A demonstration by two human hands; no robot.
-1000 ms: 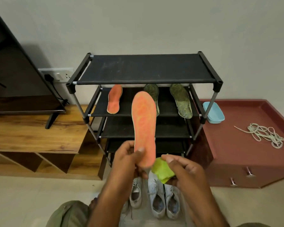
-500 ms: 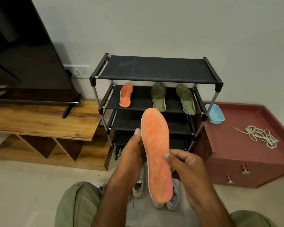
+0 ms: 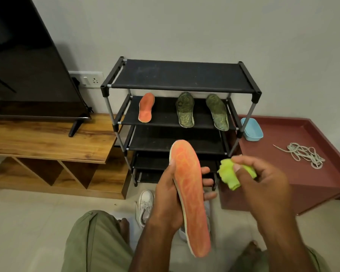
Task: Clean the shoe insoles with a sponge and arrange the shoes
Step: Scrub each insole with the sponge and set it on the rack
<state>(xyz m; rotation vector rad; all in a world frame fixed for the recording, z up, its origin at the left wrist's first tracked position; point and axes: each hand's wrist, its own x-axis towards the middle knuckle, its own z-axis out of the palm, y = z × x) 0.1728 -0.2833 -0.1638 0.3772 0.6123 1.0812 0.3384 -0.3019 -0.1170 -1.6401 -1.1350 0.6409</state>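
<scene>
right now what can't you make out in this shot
Head view:
- White shoes: mostly hidden behind the left hand and the held orange insole.
- Green sponge: partly covered by the right hand, so its shape is unclear.
- Television: cut off by the left edge.

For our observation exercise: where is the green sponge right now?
In the head view the sponge sits right of centre, gripped by the right hand, just apart from the orange insole in the left hand.
</scene>
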